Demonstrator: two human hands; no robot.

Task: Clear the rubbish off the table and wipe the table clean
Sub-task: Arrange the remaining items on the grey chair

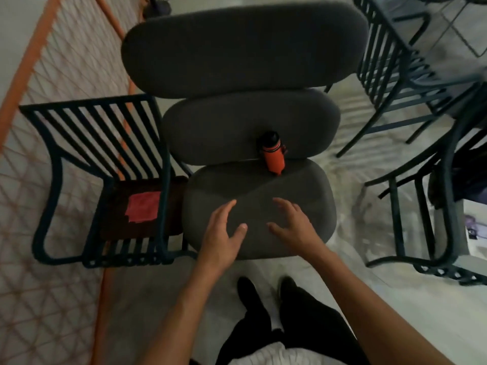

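I look down at a grey padded chair [303, 185]. My left hand [222, 233] and my right hand [292, 225] hover side by side over the front of its seat, fingers spread and holding nothing. An orange bottle [274, 159] with a black cap stands at the back of the seat against the backrest. A red cloth [143, 206] lies flat on a small dark side table [113, 227] with a black slatted metal frame, left of the chair and left of my left hand. A table edge with small items [474, 230] shows at the far right.
Black metal chairs [427, 159] stand at the right, one with dark fabric on it. An orange-framed mesh panel [66, 56] runs along the left. My feet in dark shoes [247, 291] stand on pale floor just in front of the grey chair.
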